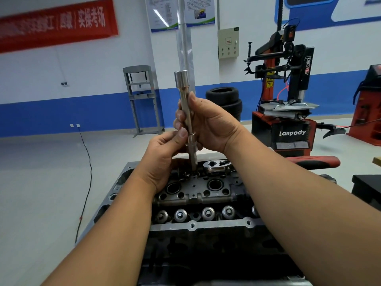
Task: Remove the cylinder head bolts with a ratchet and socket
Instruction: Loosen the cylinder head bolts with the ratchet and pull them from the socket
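Note:
A long steel extension bar with socket [184,104] stands upright over the cylinder head [198,195], its lower end reaching into a bolt hole near the head's far edge. My right hand [210,124] grips the bar's shaft in the middle. My left hand [165,159] pinches the bar just below, thumb on the collar. The ratchet [216,165] lies flat on the far edge of the head, in neither hand. Any bolt at the bar's tip is hidden.
The engine block [206,244] fills the near foreground, with valve springs [208,213] in a row. A tyre changer [288,120] stands at the right, stacked tyres [224,102] and a grey press frame [142,100] behind. A black cable [86,182] runs along the floor at left.

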{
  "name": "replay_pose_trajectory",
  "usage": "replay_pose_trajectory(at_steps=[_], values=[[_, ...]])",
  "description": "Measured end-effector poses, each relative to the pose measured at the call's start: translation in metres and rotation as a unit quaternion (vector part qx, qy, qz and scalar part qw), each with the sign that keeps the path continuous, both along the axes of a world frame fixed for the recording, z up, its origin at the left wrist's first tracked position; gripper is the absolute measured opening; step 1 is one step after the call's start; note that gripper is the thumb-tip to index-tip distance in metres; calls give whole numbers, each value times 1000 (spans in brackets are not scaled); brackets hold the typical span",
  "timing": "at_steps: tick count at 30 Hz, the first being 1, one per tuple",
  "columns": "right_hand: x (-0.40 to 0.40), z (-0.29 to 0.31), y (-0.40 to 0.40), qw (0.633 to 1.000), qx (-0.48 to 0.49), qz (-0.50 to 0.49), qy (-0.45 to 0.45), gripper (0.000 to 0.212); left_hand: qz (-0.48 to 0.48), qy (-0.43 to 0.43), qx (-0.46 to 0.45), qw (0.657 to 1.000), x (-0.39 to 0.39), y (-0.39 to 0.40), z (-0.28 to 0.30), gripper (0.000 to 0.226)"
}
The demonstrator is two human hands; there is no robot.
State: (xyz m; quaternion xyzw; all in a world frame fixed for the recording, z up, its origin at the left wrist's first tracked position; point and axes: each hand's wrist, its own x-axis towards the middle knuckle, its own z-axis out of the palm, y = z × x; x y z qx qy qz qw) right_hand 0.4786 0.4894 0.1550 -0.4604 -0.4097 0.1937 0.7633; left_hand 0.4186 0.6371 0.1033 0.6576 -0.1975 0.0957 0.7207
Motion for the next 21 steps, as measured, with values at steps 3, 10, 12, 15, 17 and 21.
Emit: replay_pose_trajectory(at_steps=[3,10,12,15,17,21], values=[[1,1,-1,1000,-12,-1,19,33,-11,8,-6,1000,1,1,0,26],[-2,0,0,999,19,28,-41,39,2,-10,-8,1000,2,1,-2,18],[-2,1,1,999,22,13,-33,28,-2,-6,2,1000,3,2,-3,19],[0,1,0,999,40,-7,-6,13,-13,3,-5,1000,4,2,-3,21],[0,1,-1,999,39,-6,1,16,-19,8,-15,1000,5,3,-3,21],[0,0,0,1000,4,2,-7,26,0,-10,-30,1000,9,3,-5,11]])
